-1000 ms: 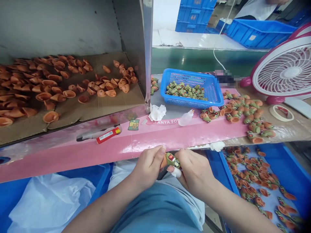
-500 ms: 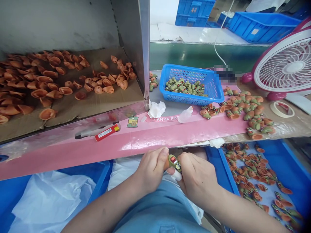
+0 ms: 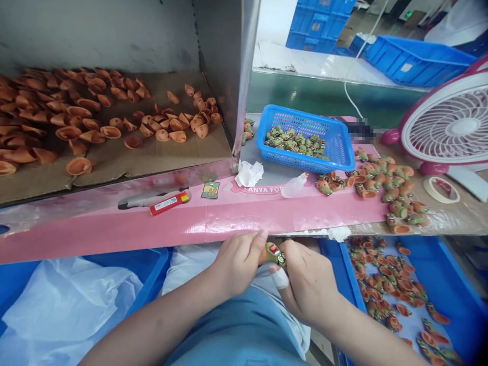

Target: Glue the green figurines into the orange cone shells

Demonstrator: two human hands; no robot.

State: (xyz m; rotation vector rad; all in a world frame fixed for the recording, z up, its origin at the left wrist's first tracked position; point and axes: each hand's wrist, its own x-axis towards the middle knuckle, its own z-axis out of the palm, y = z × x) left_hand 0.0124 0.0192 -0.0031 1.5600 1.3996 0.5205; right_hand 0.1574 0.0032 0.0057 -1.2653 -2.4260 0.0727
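Between my two hands, just below the table's front edge, is a small painted figurine (image 3: pixel 275 253), green with red and yellow markings and an orange-brown part on its left. My left hand (image 3: pixel 240 262) is closed round the orange-brown end. Closed on the green end is my right hand (image 3: pixel 310 277), its thumb wrapped in white tape. Fingers hide most of the figurine. Beyond my hands, a soft squeeze bottle (image 3: pixel 293 186) lies on the pink tabletop, with a crumpled white tissue (image 3: pixel 249 174) to its left.
A blue basket (image 3: pixel 305 161) holds small green pieces. Joined green-and-orange figurines (image 3: pixel 381 173) lie near a fan (image 3: pixel 463 126) and a tape roll (image 3: pixel 441 189). Orange hollow pieces (image 3: pixel 110 132) fill the booth at left. A blue bin (image 3: pixel 457 284) at right holds more figurines. A red lighter (image 3: pixel 170 203) lies in front.
The view has shifted slightly. My right thumb has moved away from the figurine a little; both hands still grip it in nearly the same place.
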